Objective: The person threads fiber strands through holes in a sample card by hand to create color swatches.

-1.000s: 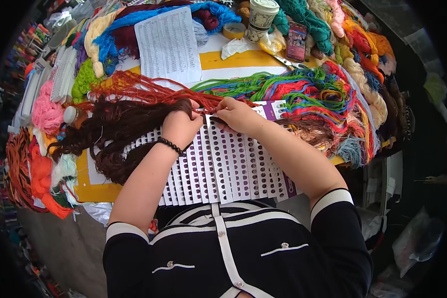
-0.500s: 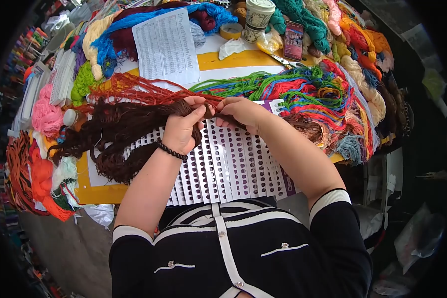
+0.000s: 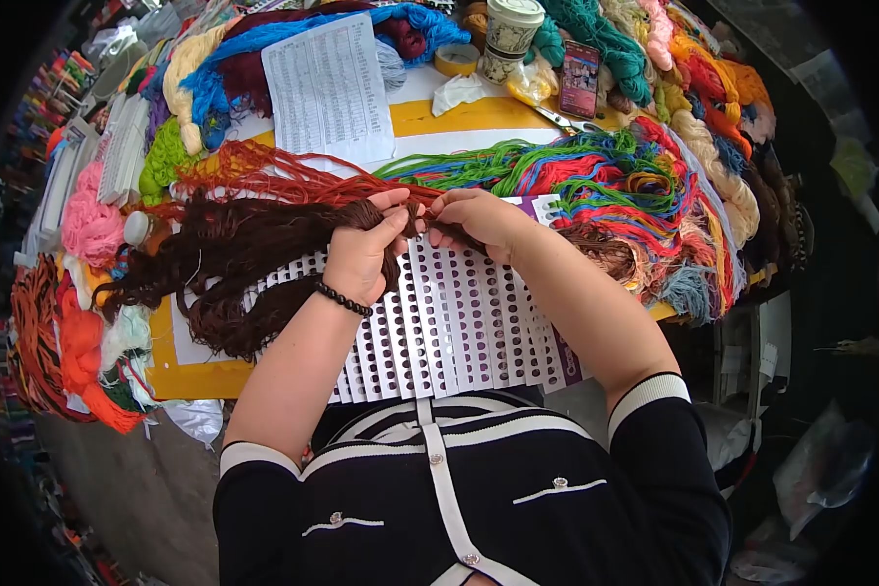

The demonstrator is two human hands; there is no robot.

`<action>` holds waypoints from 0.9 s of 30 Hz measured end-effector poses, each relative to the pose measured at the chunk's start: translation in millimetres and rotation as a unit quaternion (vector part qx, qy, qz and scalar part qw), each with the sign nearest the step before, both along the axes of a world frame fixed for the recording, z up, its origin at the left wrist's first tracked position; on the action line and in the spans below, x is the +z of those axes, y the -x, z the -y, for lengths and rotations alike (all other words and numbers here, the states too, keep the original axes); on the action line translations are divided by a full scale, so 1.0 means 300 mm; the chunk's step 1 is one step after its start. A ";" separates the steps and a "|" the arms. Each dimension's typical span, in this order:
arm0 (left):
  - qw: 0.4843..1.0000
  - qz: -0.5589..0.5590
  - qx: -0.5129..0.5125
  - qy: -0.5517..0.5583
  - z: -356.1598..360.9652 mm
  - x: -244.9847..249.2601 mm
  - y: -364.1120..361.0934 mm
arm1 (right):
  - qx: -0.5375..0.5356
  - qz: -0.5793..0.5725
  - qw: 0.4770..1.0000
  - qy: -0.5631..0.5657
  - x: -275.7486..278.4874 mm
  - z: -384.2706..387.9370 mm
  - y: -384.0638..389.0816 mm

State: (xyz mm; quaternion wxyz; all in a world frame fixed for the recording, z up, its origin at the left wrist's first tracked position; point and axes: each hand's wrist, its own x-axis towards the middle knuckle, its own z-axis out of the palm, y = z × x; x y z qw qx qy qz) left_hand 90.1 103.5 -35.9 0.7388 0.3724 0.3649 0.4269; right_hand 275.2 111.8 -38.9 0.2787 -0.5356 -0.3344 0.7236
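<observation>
A large bundle of dark brown thread spreads over the left half of the table. My left hand, with a black bead bracelet on the wrist, is closed round the bundle's right end. Close beside it, my right hand pinches a thinner length of the same brown thread, which runs under the palm. The fingertips of both hands nearly meet. Beneath them lie white cards with rows of punched holes. Rust-red threads lie just beyond the brown bundle.
Green, red and blue threads lie right of the hands. Farther back are a printed sheet, a tape roll, a patterned cup, scissors and a phone. A small jar stands at the left.
Both hands stay in nearly the same place. The small brown loop between the fingertips looks smaller and lower, and my left fingers have shifted slightly.
</observation>
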 end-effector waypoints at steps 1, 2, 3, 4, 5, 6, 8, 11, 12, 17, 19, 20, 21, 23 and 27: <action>1.000 0.000 0.000 0.000 0.002 0.004 -0.001 | 0.000 0.000 1.000 0.000 0.001 0.001 0.002; 1.000 -0.004 0.019 -0.001 0.005 0.011 -0.002 | -0.010 0.002 1.000 -0.001 0.004 0.004 0.007; 0.999 -0.008 0.038 -0.002 0.008 0.020 -0.003 | -0.020 0.004 1.000 -0.003 0.008 0.007 0.012; 0.999 -0.008 0.038 -0.001 0.013 0.028 -0.005 | -0.020 0.003 1.000 -0.002 0.013 0.009 0.016; 0.997 -0.031 0.058 -0.037 0.018 0.034 -0.007 | -0.025 0.006 1.000 0.001 0.019 0.011 0.019; 0.993 -0.054 0.078 -0.073 0.021 0.038 -0.006 | -0.030 0.009 1.000 0.004 0.021 0.011 0.023; 0.981 -0.116 0.081 -0.134 0.008 0.006 0.011 | -0.026 0.014 1.000 -0.001 0.013 0.009 0.024; 0.939 -0.248 0.078 -0.225 -0.012 -0.008 0.049 | -0.023 0.026 0.999 -0.009 0.017 0.013 0.031; 0.911 -0.317 0.072 -0.254 -0.012 0.005 0.050 | -0.024 0.033 0.999 -0.011 0.020 0.016 0.034; 0.999 0.021 0.011 0.040 -0.001 0.079 0.044 | -0.025 0.035 0.999 -0.017 0.012 0.017 0.039; 0.999 -0.034 -0.026 0.013 -0.004 0.072 0.029 | -0.032 0.026 0.999 -0.017 0.015 0.017 0.026; 0.996 -0.079 -0.039 -0.019 0.004 0.064 0.024 | -0.029 0.007 1.000 -0.009 0.021 0.013 0.013; 0.996 -0.078 -0.038 -0.019 0.006 0.059 0.011 | -0.024 -0.013 1.000 0.000 0.023 0.009 0.003; 0.984 -0.155 -0.058 -0.064 0.008 0.047 -0.020 | -0.029 -0.025 0.999 0.003 0.013 0.001 -0.009; 0.923 -0.307 -0.145 -0.182 -0.009 0.017 -0.036 | -0.069 0.010 0.998 0.007 0.040 0.011 0.029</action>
